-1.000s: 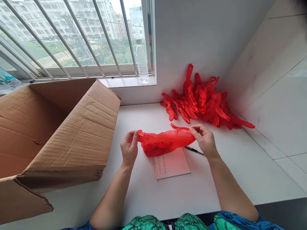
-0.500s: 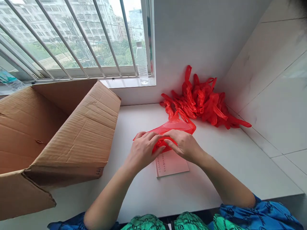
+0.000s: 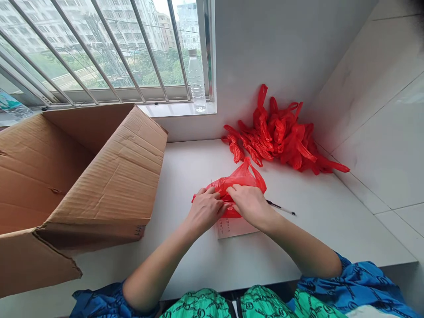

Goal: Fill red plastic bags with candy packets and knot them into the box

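Observation:
A thin red plastic bag [image 3: 243, 177] with handle loops lies crumpled on the white counter. My left hand [image 3: 206, 208] grips its near left part with bent fingers. Close beside it, my right hand [image 3: 250, 203] pinches the middle of the same bag. A flat booklet [image 3: 232, 228] with small printed characters sticks out from under the bag toward me; the bag hides its far part. Just right of my right hand lies a slim pen [image 3: 283, 208], its left end hidden.
A large open cardboard box [image 3: 109, 176] stands on the left of the counter [image 3: 188, 269]. Several knotted red bags [image 3: 281, 137] are heaped by the back wall at right. A clear bottle [image 3: 197, 84] stands on the sill of the barred window; another bottle [image 3: 13, 106] lies at far left.
My hands have drawn the bag's near edge toward me, so it covers more of the booklet. The pen now shows to the right. The view has shifted slightly.

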A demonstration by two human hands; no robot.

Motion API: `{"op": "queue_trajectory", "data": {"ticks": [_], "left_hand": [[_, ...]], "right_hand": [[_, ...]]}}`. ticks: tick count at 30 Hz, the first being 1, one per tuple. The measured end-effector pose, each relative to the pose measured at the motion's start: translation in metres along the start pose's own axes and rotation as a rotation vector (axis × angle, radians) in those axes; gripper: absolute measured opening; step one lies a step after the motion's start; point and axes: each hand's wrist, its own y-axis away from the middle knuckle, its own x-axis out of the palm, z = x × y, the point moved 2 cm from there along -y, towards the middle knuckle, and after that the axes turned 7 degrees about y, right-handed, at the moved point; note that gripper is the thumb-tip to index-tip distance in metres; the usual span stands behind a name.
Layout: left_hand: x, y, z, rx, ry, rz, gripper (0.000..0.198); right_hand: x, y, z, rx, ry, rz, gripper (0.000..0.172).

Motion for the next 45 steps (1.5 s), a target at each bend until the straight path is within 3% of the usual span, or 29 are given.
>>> {"op": "queue_trajectory", "data": {"ticks": [2,4,5,8,11,13,15,18,20,22,24,26,28,32,36,41,45], "left_hand": [[0.003,-0.001,0.003,-0.035,-0.017,0.005,0.034],[0.004,0.002,0.011,-0.149,-0.061,0.018,0.015],[0.004,0.004,0.015,-0.215,-0.085,0.027,0.016],[0.002,0.013,0.030,-0.347,-0.101,0.057,0.058],[0.002,0.018,0.042,-0.375,-0.045,0.089,0.088],[0.000,0.017,0.046,-0.363,-0.006,0.069,0.091],[-0.005,0.013,0.045,-0.347,0.023,-0.037,0.070],[-0.006,0.002,0.038,-0.332,0.074,-0.256,0.027],[0.001,-0.005,0.034,-0.302,0.122,-0.276,0.023],[0.014,-0.010,0.034,-0.288,0.138,-0.201,0.020],[0.026,-0.011,0.039,-0.320,0.126,-0.130,0.033],[0.032,-0.008,0.046,-0.358,0.129,-0.101,0.042],[0.031,-0.005,0.051,-0.358,0.168,-0.112,0.036],[0.016,-0.003,0.053,-0.292,0.320,-0.296,0.029],[0.001,-0.001,0.055,-0.325,0.496,-0.545,0.037],[0.002,0.001,0.054,-0.398,0.786,-0.604,0.045],[0.004,0.000,0.045,-0.376,1.150,-0.593,0.039]], "right_hand": [[0.004,-0.007,0.000,-0.129,-0.099,-0.042,0.014],[0.015,-0.016,-0.010,-0.105,-0.200,0.009,0.035],[0.021,-0.020,-0.018,-0.062,-0.239,0.046,0.050],[0.036,-0.024,-0.041,0.000,-0.361,0.109,0.085],[0.040,-0.020,-0.051,-0.032,-0.499,0.105,0.095],[0.039,-0.017,-0.053,-0.047,-0.569,0.067,0.091],[0.037,-0.016,-0.052,-0.030,-0.622,-0.050,0.073],[0.037,-0.020,-0.047,-0.035,-0.716,-0.273,0.033],[0.043,-0.024,-0.044,-0.074,-0.756,-0.275,0.022],[0.053,-0.029,-0.042,-0.066,-0.718,-0.176,0.025],[0.063,-0.032,-0.042,-0.007,-0.620,-0.088,0.035],[0.069,-0.032,-0.044,0.028,-0.539,-0.045,0.038],[0.069,-0.031,-0.045,0.023,-0.517,-0.037,0.034],[0.056,-0.023,-0.050,-0.002,-0.697,-0.174,0.025],[0.045,-0.017,-0.054,0.064,-0.805,-0.304,0.032],[0.048,-0.020,-0.039,-0.119,-0.771,-0.319,0.023],[0.045,-0.020,-0.027,-0.034,-1.044,-0.348,0.043]]}}
